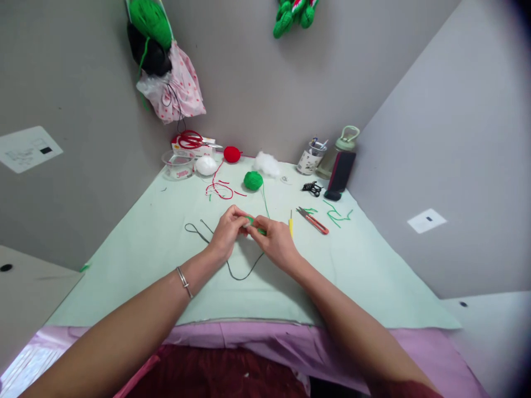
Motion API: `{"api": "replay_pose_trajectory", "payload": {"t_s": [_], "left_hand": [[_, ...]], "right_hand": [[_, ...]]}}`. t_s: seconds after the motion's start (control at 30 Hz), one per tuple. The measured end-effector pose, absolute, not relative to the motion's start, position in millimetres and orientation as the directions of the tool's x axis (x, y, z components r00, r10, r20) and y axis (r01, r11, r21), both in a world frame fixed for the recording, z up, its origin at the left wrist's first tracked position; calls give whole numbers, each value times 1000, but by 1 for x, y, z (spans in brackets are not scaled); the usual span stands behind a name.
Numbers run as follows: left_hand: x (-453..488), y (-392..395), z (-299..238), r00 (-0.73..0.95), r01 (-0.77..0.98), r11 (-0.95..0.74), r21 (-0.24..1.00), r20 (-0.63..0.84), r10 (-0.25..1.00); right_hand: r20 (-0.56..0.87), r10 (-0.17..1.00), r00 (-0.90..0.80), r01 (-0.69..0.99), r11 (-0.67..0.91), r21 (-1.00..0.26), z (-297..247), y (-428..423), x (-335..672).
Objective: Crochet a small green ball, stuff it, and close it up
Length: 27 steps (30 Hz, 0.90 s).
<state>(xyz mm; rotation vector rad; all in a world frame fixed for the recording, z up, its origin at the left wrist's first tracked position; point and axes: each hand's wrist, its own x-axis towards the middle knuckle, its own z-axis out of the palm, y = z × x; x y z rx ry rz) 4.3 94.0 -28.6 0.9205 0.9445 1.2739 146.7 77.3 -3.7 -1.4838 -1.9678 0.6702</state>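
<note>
Over the middle of the table, my left hand [229, 231] and my right hand [274, 239] meet with their fingertips pinched together. Between them is a small green yarn piece [250, 220], mostly covered by the fingers. A green strand runs from near my right hand back to a green yarn ball [253, 181]. Beneath my hands a dark cord [240, 279] lies in a loose curve, its looped end to the left. Just right of my right hand lies a yellow-handled tool with a thin metal shaft [291, 225]. Orange-handled thread snips [314, 222] rest beyond it.
Along the back stand a clear plastic tub [178, 166], red scissors [191, 139], a red yarn ball [232, 154], white stuffing [266, 165], a pen cup [310, 158] and a green bottle [344, 145]. A black clip [312, 189] and green yarn scraps [338, 213] lie right.
</note>
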Motion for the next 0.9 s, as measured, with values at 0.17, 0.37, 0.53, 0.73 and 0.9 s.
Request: {"api": "replay_pose_trajectory", "payload": {"t_s": [0.17,0.37,0.53,0.73,0.9], "left_hand": [[7,86,-24,77,-378,45,925,-17,997],[3,84,-23,151,-383,42,923,18,988],[1,91,-26,144,-346,24,938,28,989],[4,98,-35,52,-282,-2,959,17,998],[3,94,-32,82,-351,70,934,-45,996]], "right_hand": [[161,976,-145,662,217,-718,-1,81,151],[148,972,-182,619,231,-751,4,84,160],[111,948,-298,585,274,-763,9,80,160],[109,953,-283,644,273,-714,0,71,147],[158,955,-251,688,291,-664,-4,74,147]]}}
